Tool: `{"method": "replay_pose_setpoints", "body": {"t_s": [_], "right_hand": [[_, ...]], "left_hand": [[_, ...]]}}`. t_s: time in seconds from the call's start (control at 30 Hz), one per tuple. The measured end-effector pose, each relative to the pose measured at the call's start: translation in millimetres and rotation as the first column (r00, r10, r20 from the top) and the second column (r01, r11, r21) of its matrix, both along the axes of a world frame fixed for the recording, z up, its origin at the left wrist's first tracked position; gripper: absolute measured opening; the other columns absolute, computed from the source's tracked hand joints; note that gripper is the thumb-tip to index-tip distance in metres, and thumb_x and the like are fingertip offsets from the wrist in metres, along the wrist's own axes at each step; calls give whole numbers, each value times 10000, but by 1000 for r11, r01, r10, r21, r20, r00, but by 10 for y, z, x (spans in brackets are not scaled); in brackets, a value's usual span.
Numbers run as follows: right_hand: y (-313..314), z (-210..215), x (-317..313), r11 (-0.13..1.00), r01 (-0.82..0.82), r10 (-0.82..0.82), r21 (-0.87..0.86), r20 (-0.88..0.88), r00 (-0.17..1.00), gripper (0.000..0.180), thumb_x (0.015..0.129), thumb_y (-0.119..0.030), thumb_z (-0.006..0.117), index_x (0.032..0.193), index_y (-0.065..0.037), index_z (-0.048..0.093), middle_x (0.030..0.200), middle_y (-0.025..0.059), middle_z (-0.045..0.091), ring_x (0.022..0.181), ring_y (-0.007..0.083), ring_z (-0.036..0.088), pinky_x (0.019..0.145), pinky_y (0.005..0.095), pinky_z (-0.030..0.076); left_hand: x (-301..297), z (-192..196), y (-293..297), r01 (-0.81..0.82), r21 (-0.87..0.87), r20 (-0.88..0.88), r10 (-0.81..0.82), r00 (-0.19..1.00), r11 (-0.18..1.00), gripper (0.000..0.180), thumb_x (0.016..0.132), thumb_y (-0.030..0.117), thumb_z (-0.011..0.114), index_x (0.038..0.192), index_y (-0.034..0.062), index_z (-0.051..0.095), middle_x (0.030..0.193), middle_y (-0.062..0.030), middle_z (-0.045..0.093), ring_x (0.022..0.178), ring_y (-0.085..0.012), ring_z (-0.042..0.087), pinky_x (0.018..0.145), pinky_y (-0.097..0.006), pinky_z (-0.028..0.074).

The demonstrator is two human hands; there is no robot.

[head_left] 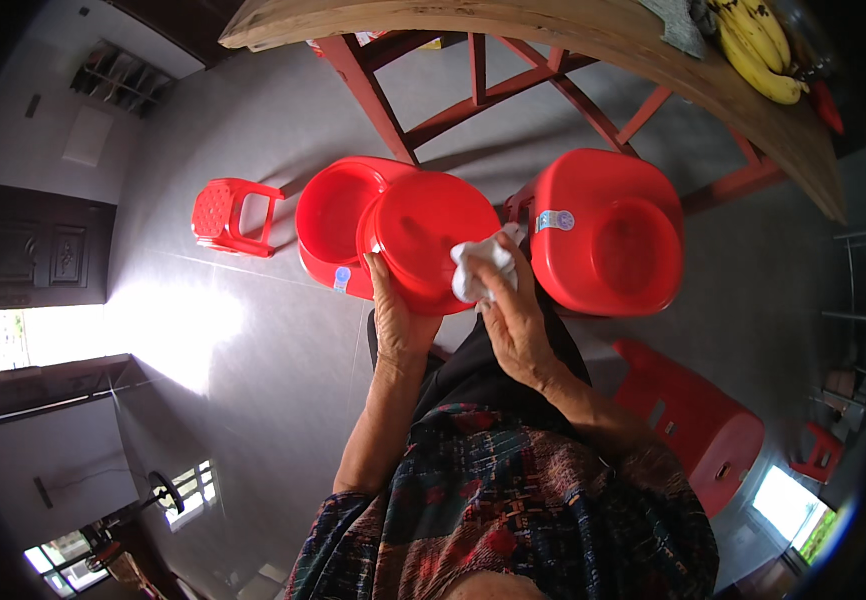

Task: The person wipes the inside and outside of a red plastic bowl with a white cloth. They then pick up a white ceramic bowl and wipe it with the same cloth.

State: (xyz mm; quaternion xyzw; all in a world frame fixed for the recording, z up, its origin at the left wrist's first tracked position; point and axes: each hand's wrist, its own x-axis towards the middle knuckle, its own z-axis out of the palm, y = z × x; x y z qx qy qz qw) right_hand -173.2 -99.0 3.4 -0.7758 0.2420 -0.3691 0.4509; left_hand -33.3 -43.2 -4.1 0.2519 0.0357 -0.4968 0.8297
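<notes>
My left hand (400, 325) grips the near left edge of a round red plastic piece (433, 225), which looks like a lid or shallow bowl. A crumpled white cloth (483, 268) is bunched in my right hand (518, 325). The cloth presses on the right part of the round piece. Below and left of that piece is a red plastic seat with a deep round hollow (336, 210) and a small blue label; the piece partly covers it. To the right stands a similar red seat (593, 190) with a round recess and a label.
A small red stool (228, 215) stands on the grey floor at left. Beyond my hands is a wooden table (553, 20) on red legs (358, 95), with bananas (758, 50) at its far right. A larger red plastic stool (688, 425) lies to my right.
</notes>
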Motion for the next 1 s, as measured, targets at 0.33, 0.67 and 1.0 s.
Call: {"method": "replay_pose_setpoints", "body": {"t_s": [0.33,0.67,1.0], "right_hand": [[-102,274,311,811,-218,218,-543,-66,974,210,766,-148,636,964,-80,646,1237,89,532,1188,322,476,985,462,399],[-369,513,492,871,-166,134,-461,-102,986,285,712,-56,632,977,-158,610,1142,53,523,1126,325,448,954,439,365],[-1176,155,295,947,-127,155,295,-73,985,139,801,-108,622,908,-23,596,929,111,601,834,181,604,714,302,488]], "left_hand": [[-96,35,32,51,170,-38,-45,998,984,490,873,549,544,1036,89,572,955,-82,621,866,-219,610,779,-360,521],[-135,-117,191,-145,322,673,-119,730,935,411,976,367,409,936,7,605,799,-4,612,759,-77,556,659,-263,461],[-209,47,328,82,411,709,-375,597,908,283,831,255,724,888,-18,679,747,24,635,683,-50,529,633,-221,450]]}}
